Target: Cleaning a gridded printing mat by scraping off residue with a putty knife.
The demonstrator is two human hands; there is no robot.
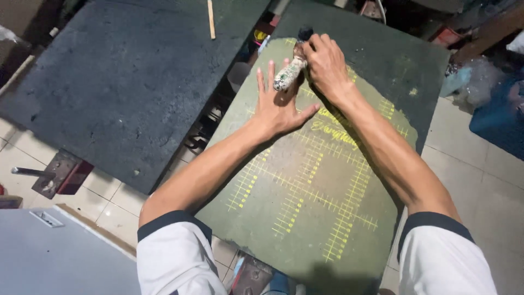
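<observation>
My right hand [326,64] is clamped around the top end of a paint-spattered brush [291,70], fingers curled over it and knuckles up, the wrist bent down toward the board. The brush's pale, speckled handle slants toward my left hand, and its dark end [304,34] pokes out past my right fingers at the far edge of the board. My left hand [278,104] lies flat and open just beside it, fingers spread and pointing away from me, palm pressed on the green pad [311,196]; the handle's tip sits right at my fingertips. Both forearms stretch out straight from white short sleeves with dark cuffs [173,218], the right one crossing the pad on a slant.

The pad is an olive-green felt-like sheet printed with yellow ruler-like grid lines [338,210], worn brownish in the middle. It lies on a darker green desk [404,60]. To my left stands a second desk with a rough dark grey top [125,82], a thin wooden stick [210,19] resting at its far edge. Between the two I see a cluttered gap. Below is a pale tiled floor [480,175], with a metal bracket [57,172] at left and a blue bin [499,117] at right.
</observation>
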